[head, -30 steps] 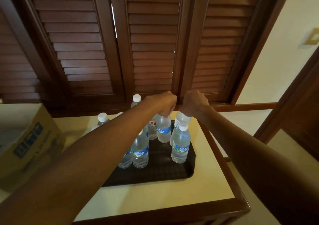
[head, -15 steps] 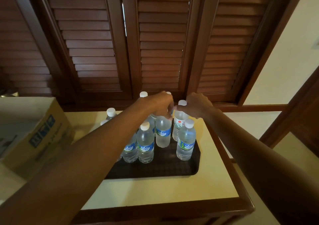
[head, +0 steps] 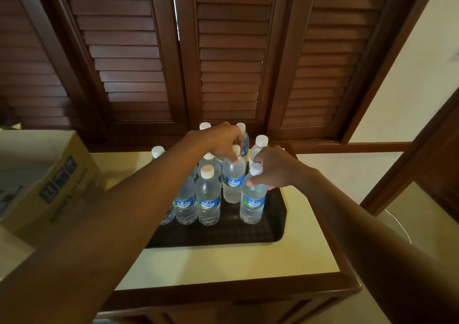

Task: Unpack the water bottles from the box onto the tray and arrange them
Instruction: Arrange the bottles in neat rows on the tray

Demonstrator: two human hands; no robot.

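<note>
Several clear water bottles with white caps and blue labels stand upright on a dark tray (head: 273, 226) on a cream-topped wooden table. My left hand (head: 219, 139) reaches over the group and pinches the neck of a middle bottle (head: 233, 182) just under its cap. My right hand (head: 273, 168) grips the shoulder of the front right bottle (head: 252, 204), fingers curled round it below the cap. Another bottle (head: 208, 197) stands free at the front left of the group. My left forearm hides part of the bottles on the left.
An open cardboard box (head: 47, 179) sits at the left of the table (head: 223, 261). Dark wooden louvred shutters (head: 231, 57) rise directly behind the tray. The table's wooden rim runs along the front and right, with a drop beyond it.
My right hand has come forward from the back right bottle to the front right one. My left hand stays on the middle bottle's top. The view has tilted slightly.
</note>
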